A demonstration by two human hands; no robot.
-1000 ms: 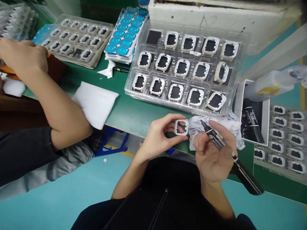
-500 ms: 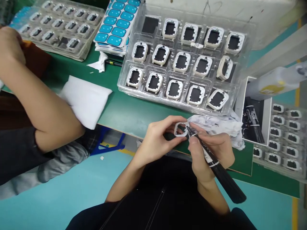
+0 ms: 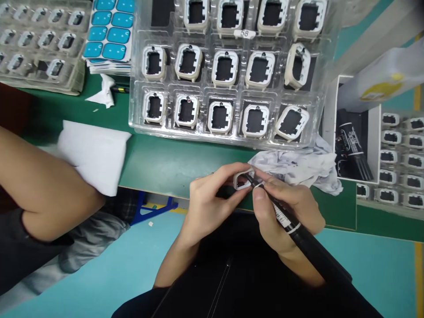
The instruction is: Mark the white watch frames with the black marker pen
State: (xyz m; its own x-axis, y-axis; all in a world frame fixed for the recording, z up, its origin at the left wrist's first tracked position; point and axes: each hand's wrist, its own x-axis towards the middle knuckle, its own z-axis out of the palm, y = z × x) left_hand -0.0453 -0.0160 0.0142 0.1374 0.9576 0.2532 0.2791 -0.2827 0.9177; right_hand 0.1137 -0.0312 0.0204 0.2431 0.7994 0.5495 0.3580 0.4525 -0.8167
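Note:
Between thumb and fingers, my left hand (image 3: 210, 201) pinches a small white frame (image 3: 237, 181) at the table's front edge. My right hand (image 3: 288, 207) grips a black marker (image 3: 308, 238), whose tip touches or nearly touches the frame's right side. The contact point is partly hidden by my fingers. Behind my hands, a clear plastic tray (image 3: 132, 108) holds several similar white frames in compartments, with a label reading 58 (image 3: 244, 34). A crumpled, stained white cloth (image 3: 294, 165) lies right behind my right hand.
A person's arm (image 3: 43, 185) reaches in at the left, beside a folded white cloth (image 3: 94, 152). Farther back are blue sticker sheets (image 3: 114, 37) and another tray (image 3: 74, 81). A box of black markers (image 3: 374, 145), a bottle (image 3: 380, 79) and more framed parts (image 3: 414, 161) stand right.
The view has shifted closer to the large tray, which appears larger and higher. The held frame is turned more edge-on, and the marker tip reaches farther over it. Both grips persist.

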